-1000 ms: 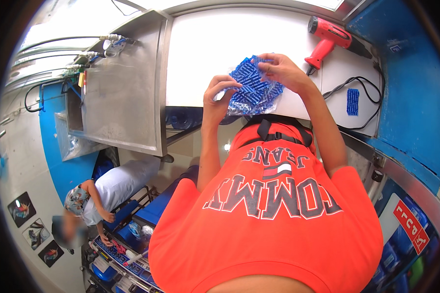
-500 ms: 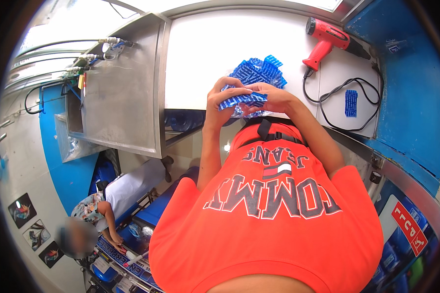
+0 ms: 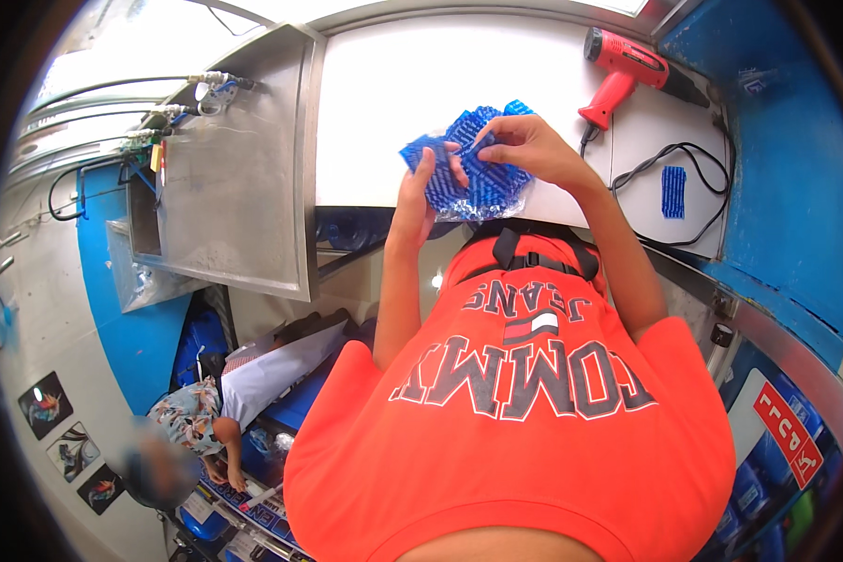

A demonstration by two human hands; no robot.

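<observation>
My left hand (image 3: 410, 204) is closed on a flat blue printed plastic sleeve (image 3: 420, 148), its thumb on the near face and fingertips showing to the right. Thumb and forefinger of my right hand (image 3: 539, 155) are pinched together just above a heap of similar blue sleeves (image 3: 485, 183). Whether a sleeve is between them I cannot make out against the blue behind. The heap lies on a crumpled clear plastic bag (image 3: 506, 208) at the front edge of the white table (image 3: 375, 94).
A red heat gun (image 3: 618, 75) with a black cord (image 3: 637, 169) lies at the far right. One blue sleeve (image 3: 672, 192) sits apart inside the cord's loop. A steel cabinet (image 3: 244, 169) stands left of the table. Lower left, another person (image 3: 192, 417) bends over some items.
My hands have come apart: the left tilts the sleeve up to the left, and the right has moved up over the heap. The other person has shifted slightly right.
</observation>
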